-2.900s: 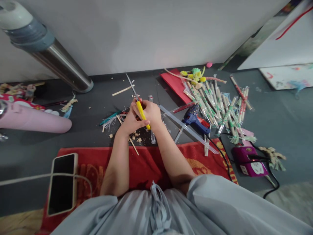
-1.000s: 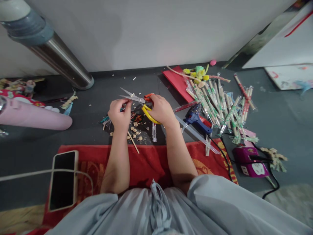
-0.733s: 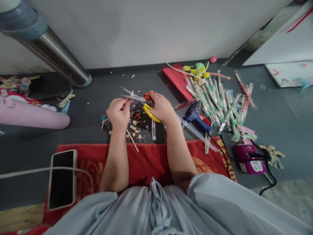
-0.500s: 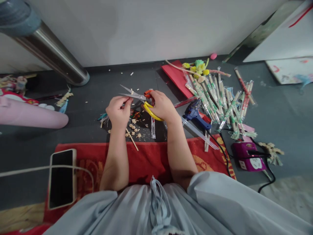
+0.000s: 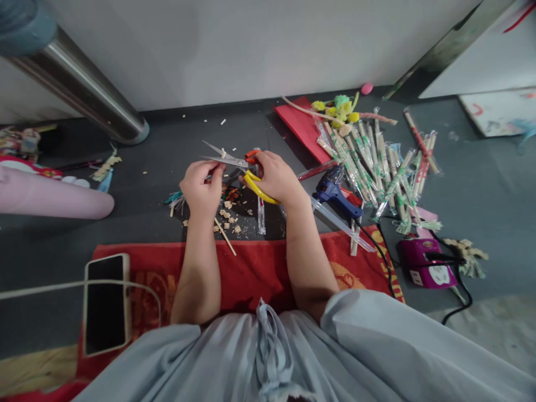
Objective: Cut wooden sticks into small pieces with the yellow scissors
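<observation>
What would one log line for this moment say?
right hand: grips scissors, blades open | left hand: pinches small piece at blades | floor: wood bits

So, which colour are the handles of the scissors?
The scissors have one yellow handle and one orange, seen in the head view, in the right hand.

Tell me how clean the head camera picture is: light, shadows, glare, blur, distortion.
Head view: soft, even light; faint shadows under the right hand and left hand; bright streak of glare on the steel pipe; wide-angle bending at the edges; scissors and chopstick pile reasonably sharp.
</observation>
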A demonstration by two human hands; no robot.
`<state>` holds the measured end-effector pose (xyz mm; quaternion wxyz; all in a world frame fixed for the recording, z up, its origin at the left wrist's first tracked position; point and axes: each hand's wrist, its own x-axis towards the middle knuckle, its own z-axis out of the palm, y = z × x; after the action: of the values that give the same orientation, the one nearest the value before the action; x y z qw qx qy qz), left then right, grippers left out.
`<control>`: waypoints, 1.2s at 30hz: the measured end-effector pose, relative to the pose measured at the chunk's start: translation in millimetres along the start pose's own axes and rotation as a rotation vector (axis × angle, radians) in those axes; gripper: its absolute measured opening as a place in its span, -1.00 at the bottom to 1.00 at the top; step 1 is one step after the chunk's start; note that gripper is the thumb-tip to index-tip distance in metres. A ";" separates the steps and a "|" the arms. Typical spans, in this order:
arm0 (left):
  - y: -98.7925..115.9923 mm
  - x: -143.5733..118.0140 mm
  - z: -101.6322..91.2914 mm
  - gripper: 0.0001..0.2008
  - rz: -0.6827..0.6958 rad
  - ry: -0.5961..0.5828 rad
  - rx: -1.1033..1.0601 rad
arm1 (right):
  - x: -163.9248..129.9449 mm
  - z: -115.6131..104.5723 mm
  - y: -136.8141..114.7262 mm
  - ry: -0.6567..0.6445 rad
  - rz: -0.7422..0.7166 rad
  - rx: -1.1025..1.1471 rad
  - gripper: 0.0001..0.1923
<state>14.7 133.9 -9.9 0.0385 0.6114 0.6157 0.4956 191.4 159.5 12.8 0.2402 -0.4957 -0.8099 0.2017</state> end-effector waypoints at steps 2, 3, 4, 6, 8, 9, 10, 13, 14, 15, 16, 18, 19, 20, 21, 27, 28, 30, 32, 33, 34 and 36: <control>-0.9 -0.1 0.6 -0.91 -0.002 -0.004 -0.006 | 0.0 -0.1 -0.1 -0.002 0.004 -0.001 -0.45; -1.0 -0.1 0.7 -0.91 -0.003 -0.006 -0.007 | 0.1 0.0 -0.2 -0.002 0.005 -0.001 -0.44; -0.9 -0.1 0.8 -0.91 -0.005 -0.009 -0.006 | 0.1 0.1 -0.2 -0.001 0.006 -0.001 -0.44; 0.0 -0.1 0.6 -0.90 -0.004 -0.017 0.002 | 0.1 0.4 -0.2 0.002 0.009 -0.002 -0.44; 1.2 -0.1 0.2 -0.90 0.007 -0.021 0.012 | 0.2 0.7 -0.1 0.003 0.012 -0.004 -0.44; 1.7 0.0 0.0 -0.89 0.016 -0.018 0.015 | 0.2 0.8 -0.1 0.002 0.010 -0.005 -0.44; 2.1 0.0 -0.2 -0.89 0.024 -0.014 0.016 | 0.2 0.8 -0.1 0.002 0.009 -0.005 -0.44; 2.8 0.2 -0.5 -0.88 0.031 -0.003 0.011 | 0.1 0.4 -0.4 0.001 0.006 -0.003 -0.44; 2.9 0.2 -0.6 -0.89 0.029 -0.003 0.009 | 0.1 0.2 -0.6 0.002 0.006 -0.003 -0.44; 2.9 0.3 -0.6 -0.89 0.029 -0.006 0.008 | 0.0 -0.1 -0.8 0.003 0.005 -0.002 -0.44; 2.9 0.3 -0.7 -0.89 0.028 -0.008 0.009 | 0.0 -0.3 -1.0 0.003 0.005 -0.003 -0.45; 2.6 0.4 -0.7 -0.90 0.033 -0.011 0.016 | 0.0 -0.8 -1.4 0.000 0.011 -0.010 -0.45; 2.2 0.5 -0.7 -0.90 0.039 -0.009 0.019 | 0.0 -1.1 -1.5 -0.003 0.016 -0.014 -0.44; 1.7 0.7 -0.8 -0.90 0.046 -0.006 0.021 | 0.0 -1.3 -1.7 -0.008 0.020 -0.017 -0.44; 1.2 0.8 -0.8 -0.90 0.055 -0.002 0.020 | 0.0 -1.6 -1.8 -0.013 0.022 -0.018 -0.44; -2.5 1.8 -1.7 -0.89 0.077 -0.045 0.017 | -0.5 -1.9 -1.2 -0.021 0.033 -0.022 -0.42; -2.9 2.0 -1.9 -0.89 0.078 -0.058 0.018 | -0.6 -1.7 -1.0 -0.021 0.036 -0.026 -0.41; -3.4 2.2 -2.1 -0.88 0.080 -0.075 0.015 | -0.7 -1.2 -0.7 -0.023 0.039 -0.033 -0.40; -3.7 2.4 -2.5 -0.87 0.081 -0.087 0.013 | -0.9 -0.8 -0.9 -0.026 0.042 -0.035 -0.40; -3.8 2.5 -2.7 -0.87 0.079 -0.093 0.013 | -0.9 -0.9 -1.2 -0.029 0.044 -0.036 -0.40; -3.8 2.6 -3.1 -0.87 0.074 -0.100 0.017 | -0.9 -1.0 -1.7 -0.032 0.046 -0.039 -0.40; -3.9 2.6 -3.7 -0.86 0.058 -0.113 0.034 | -0.7 -1.7 -3.1 -0.041 0.051 -0.045 -0.41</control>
<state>8.8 134.8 -9.2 0.0484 0.6567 0.6027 0.4508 190.5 157.7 15.9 0.2071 -0.5174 -0.8059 0.1997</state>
